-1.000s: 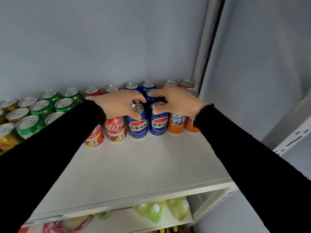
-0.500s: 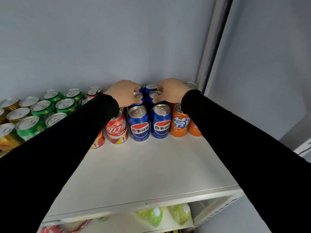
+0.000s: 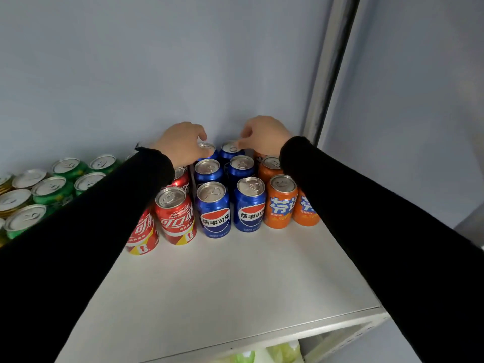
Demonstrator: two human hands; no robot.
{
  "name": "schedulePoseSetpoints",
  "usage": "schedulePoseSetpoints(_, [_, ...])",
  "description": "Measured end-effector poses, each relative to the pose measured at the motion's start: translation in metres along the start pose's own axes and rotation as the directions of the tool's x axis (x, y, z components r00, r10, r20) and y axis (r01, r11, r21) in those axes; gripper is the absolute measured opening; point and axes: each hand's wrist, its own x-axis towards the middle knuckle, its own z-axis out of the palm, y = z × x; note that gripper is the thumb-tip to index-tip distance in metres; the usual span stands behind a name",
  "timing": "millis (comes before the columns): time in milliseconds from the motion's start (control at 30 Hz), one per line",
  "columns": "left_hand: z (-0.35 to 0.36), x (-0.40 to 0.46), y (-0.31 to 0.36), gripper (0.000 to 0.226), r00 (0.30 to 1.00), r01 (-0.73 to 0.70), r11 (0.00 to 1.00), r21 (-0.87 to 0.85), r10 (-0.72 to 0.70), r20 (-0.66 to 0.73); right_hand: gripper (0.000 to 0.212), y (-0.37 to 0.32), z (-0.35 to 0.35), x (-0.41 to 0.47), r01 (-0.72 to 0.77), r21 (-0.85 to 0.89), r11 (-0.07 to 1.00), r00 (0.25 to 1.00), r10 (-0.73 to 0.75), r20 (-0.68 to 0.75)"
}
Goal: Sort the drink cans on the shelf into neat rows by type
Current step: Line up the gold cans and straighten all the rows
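Cans stand in rows running back to the wall on a white shelf: green cans at the left, red cola cans, two rows of blue cola cans, orange soda cans at the right. My left hand reaches to the back, its fingers curled on the top of the rear blue can of the left blue row. My right hand pinches the top of the rear blue can of the right blue row. My sleeves hide part of the red and orange rows.
Gold-topped cans sit at the far left edge. A grey wall stands right behind the rows and a metal upright rises at the back right. The shelf's front edge is near me, with green bottles on the shelf below.
Both hands have moved from the front blue cans back to the rear blue cans by the wall. The front and middle blue cans now stand free.
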Motion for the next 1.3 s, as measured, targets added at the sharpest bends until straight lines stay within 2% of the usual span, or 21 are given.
schedulePoseSetpoints(67, [0.002,0.008,-0.003,0.056,0.998,0.037,0.999,0.023,-0.038,0.051,0.047,-0.007,0.005,0.009,-0.002,-0.043,0.999,0.999,0.003,0.032])
schedulePoseSetpoints(133, [0.008,0.015,-0.004,0.053,0.993,0.05,0.998,0.048,-0.055,0.104,0.053,-0.012,0.013,0.018,-0.006,-0.079,0.997,0.997,0.012,0.072])
schedulePoseSetpoints(200, [0.013,0.021,-0.006,0.041,0.994,0.041,0.997,0.061,-0.046,0.098,0.054,-0.014,0.02,0.024,-0.01,-0.106,0.994,0.997,0.019,0.081])
schedulePoseSetpoints(300, [0.015,0.025,-0.008,0.051,0.995,0.054,0.998,0.043,-0.057,0.082,0.05,-0.012,0.022,0.029,-0.013,-0.144,0.989,0.997,0.024,0.075])
schedulePoseSetpoints(467, [0.015,0.028,-0.007,0.055,0.995,0.061,0.998,0.017,-0.062,0.079,0.045,-0.01,0.023,0.035,-0.031,-0.126,0.992,0.994,0.043,0.097])
schedulePoseSetpoints(567, [0.014,0.028,-0.009,0.062,0.995,0.057,0.998,0.015,-0.058,0.082,0.052,-0.007,0.016,0.028,-0.054,-0.059,0.997,0.993,0.06,0.102])
schedulePoseSetpoints(633, [0.009,0.024,-0.006,0.066,0.999,0.014,1.0,0.02,-0.014,0.033,0.059,-0.001,-0.003,0.012,-0.071,0.022,0.997,0.997,0.07,0.034])
schedulePoseSetpoints(733, [0.0,0.015,0.021,0.06,0.991,-0.127,0.991,-0.048,0.125,-0.048,0.054,0.019,-0.038,-0.027,-0.112,0.067,0.991,0.989,0.118,-0.086])
schedulePoseSetpoints(833, [-0.002,-0.002,0.078,0.054,0.949,-0.309,0.944,-0.118,0.313,0.02,0.046,0.046,-0.053,-0.076,-0.211,0.006,0.978,0.973,0.21,-0.093])
schedulePoseSetpoints(933, [0.01,-0.016,0.121,0.052,0.882,-0.446,0.893,-0.055,0.449,0.141,0.039,0.059,-0.043,-0.113,-0.285,-0.023,0.958,0.958,0.284,-0.043])
schedulePoseSetpoints(1033, [0.026,-0.021,0.132,0.048,0.849,-0.503,0.864,0.021,0.489,0.203,0.037,0.06,-0.028,-0.134,-0.282,0.0,0.959,0.959,0.282,0.028])
schedulePoseSetpoints(1133, [0.039,-0.021,0.132,0.043,0.841,-0.506,0.863,-0.016,0.497,0.215,0.035,0.065,-0.015,-0.142,-0.264,0.048,0.963,0.964,0.262,0.048])
schedulePoseSetpoints(1300, [0.041,-0.021,0.135,0.045,0.859,-0.479,0.878,-0.021,0.473,0.195,0.045,0.07,-0.014,-0.138,-0.219,-0.037,0.975,0.973,0.221,0.069])
